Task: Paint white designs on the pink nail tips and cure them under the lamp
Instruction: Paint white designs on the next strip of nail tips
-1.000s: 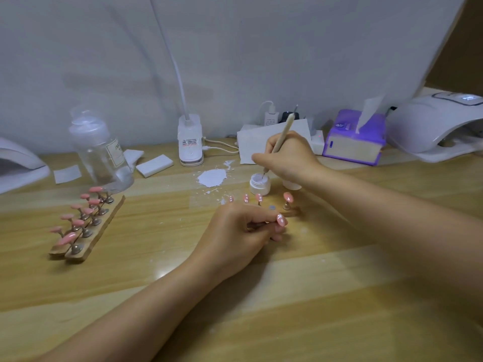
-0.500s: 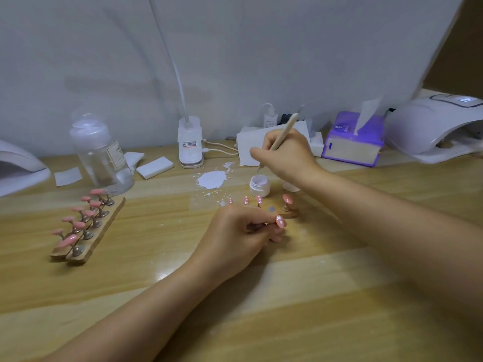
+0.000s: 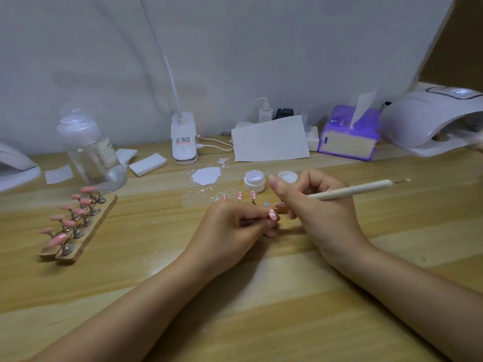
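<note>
1. Hard to see the stem under the nail tip (image 3: 272,215): buried in the left hand (image 3: 235,228), whose fingers curl and pinch around it, only a dark sliver showing.
2. Working end of the pen (image 3: 350,190) hidden too, tucked inside the right hand (image 3: 317,205), which wraps round the shaft. Can't tell if the point touches the tip.
3. Held tip sits mid-desk (image 3: 235,309) between the two hands, pink face up with small white marks on it, too small to read as a pattern.
4. Pen lies almost level, long axis left to right, thin metal end poking out to the right and a touch upward.
5. Behind the hands: a short row of tips (image 3: 240,196) on stems, partly blocked by the left knuckles, white dots just visible. Base they stand on mostly covered.
6. Open jar (image 3: 254,181) just behind that row, lid (image 3: 287,176) beside it, half hidden by the right fingers.
7. Rack (image 3: 78,226) of plain pink tips well off to the left, running diagonally away.
8. Lamp (image 3: 431,121) at far right, cut off by the frame edge; another white shape at far left also clipped, can't say what.
9. White smear (image 3: 206,175) on the desk, bottle (image 3: 91,150) at left, tissue box (image 3: 349,137) near the lamp.
</note>
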`<act>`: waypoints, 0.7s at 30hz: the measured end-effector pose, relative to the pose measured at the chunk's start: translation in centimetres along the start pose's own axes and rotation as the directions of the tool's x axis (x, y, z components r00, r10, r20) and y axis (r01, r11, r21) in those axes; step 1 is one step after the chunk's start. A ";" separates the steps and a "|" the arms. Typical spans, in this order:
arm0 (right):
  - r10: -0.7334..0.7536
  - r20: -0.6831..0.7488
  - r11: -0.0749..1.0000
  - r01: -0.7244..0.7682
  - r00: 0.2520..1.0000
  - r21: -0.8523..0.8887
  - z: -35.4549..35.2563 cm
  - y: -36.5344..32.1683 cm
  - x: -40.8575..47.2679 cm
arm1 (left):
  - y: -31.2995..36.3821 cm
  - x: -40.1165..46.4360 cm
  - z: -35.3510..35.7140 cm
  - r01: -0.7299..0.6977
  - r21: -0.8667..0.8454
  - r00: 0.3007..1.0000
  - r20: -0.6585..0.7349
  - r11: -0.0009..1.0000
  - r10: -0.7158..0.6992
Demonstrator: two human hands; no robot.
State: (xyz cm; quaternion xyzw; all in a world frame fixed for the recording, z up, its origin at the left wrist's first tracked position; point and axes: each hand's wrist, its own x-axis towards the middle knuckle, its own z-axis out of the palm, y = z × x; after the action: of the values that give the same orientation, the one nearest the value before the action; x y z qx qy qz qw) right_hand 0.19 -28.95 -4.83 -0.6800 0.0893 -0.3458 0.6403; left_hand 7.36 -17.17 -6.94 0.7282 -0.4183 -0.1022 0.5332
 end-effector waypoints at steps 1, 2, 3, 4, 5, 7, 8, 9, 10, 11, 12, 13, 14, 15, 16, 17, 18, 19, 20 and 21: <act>-0.003 0.015 1.000 0.003 1.000 -0.002 0.1 0.2 -0.1 | 0.0 0.0 0.0 0.004 0.004 1.000 0.004 1.000 -0.004; -0.003 0.028 1.000 0.003 1.000 -0.004 0.2 0.3 0.0 | 0.0 0.0 0.0 0.005 0.010 1.000 0.007 1.000 -0.005; 0.004 0.034 1.000 -0.004 0.999 -0.001 0.2 0.4 0.0 | 0.0 0.1 -0.1 0.003 0.014 1.000 0.010 1.000 -0.003; 0.012 0.036 1.000 -0.012 0.999 -0.001 0.3 0.5 0.1 | -0.1 0.1 -0.1 0.001 0.015 1.000 0.015 1.000 -0.001; 0.015 0.041 1.000 -0.015 0.999 -0.004 0.3 0.5 0.1 | 0.0 0.1 -0.1 0.000 0.014 1.000 0.019 1.000 0.000; 0.016 0.062 1.000 -0.016 0.998 0.005 0.2 0.4 0.1 | 0.0 0.1 -0.1 -0.002 0.008 1.000 0.022 1.000 0.002; 0.022 0.075 0.999 -0.024 0.997 0.023 0.3 0.3 0.0 | 0.1 0.1 -0.1 -0.002 0.005 1.000 0.022 1.000 0.002; 0.029 0.088 0.999 -0.032 0.996 0.037 0.3 0.3 0.0 | 0.1 0.1 -0.1 -0.001 0.000 1.000 0.023 1.000 0.001; 0.031 0.098 0.999 -0.034 0.995 0.038 0.3 0.2 0.0 | 0.1 0.1 -0.1 0.002 -0.006 1.000 0.024 1.000 -0.002; 0.028 0.102 0.999 -0.032 0.994 0.030 0.3 0.2 -0.1 | 0.2 0.1 -0.1 0.004 -0.011 1.000 0.026 1.000 -0.004; 0.024 0.105 0.999 -0.027 0.994 0.026 0.3 0.2 -0.1 | 0.2 0.1 -0.1 0.004 -0.013 1.000 0.027 1.000 -0.003; 0.023 0.111 0.999 -0.026 0.994 0.028 0.3 0.2 -0.1 | 0.3 0.1 -0.1 0.003 -0.012 1.000 0.028 1.000 -0.002; 0.026 0.117 0.999 -0.031 0.993 0.037 0.2 0.3 -0.1 | 0.3 0.1 0.0 0.002 -0.011 1.000 0.028 1.000 -0.002; 0.029 0.124 0.998 -0.035 0.992 0.045 0.3 0.3 0.0 | 0.3 0.1 0.0 0.002 -0.009 1.000 0.028 1.000 -0.001; 0.029 0.125 0.998 -0.035 0.992 0.047 0.3 0.3 0.0 | 0.3 0.1 0.0 0.002 -0.008 1.000 0.027 1.000 -0.002; 0.027 0.120 0.999 -0.032 0.992 0.041 0.3 0.3 0.0 | 0.4 0.1 0.0 0.005 -0.009 1.000 0.026 1.000 -0.005; 0.025 0.115 0.999 -0.030 0.993 0.036 0.3 0.4 0.0 | 0.4 0.1 0.0 0.009 -0.010 1.000 0.025 1.000 -0.009; 0.027 0.112 0.999 -0.031 0.993 0.035 0.3 0.4 0.1 | 0.4 0.1 0.0 0.011 -0.012 1.000 0.023 1.000 -0.011; 0.029 0.111 0.999 -0.033 0.993 0.037 0.3 0.4 0.1 | 0.4 0.1 0.0 0.013 -0.015 1.000 0.023 1.000 -0.013; 0.032 0.111 0.999 -0.036 0.993 0.038 0.3 0.4 0.1 | 0.4 0.1 0.0 0.015 -0.016 1.000 0.023 1.000 -0.015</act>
State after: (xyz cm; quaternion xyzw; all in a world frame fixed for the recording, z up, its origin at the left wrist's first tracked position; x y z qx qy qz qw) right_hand 0.56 -28.85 -5.20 -0.6834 0.0584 -0.2985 0.6637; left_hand 7.23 -17.28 -6.62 0.7257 -0.4180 -0.1178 0.5336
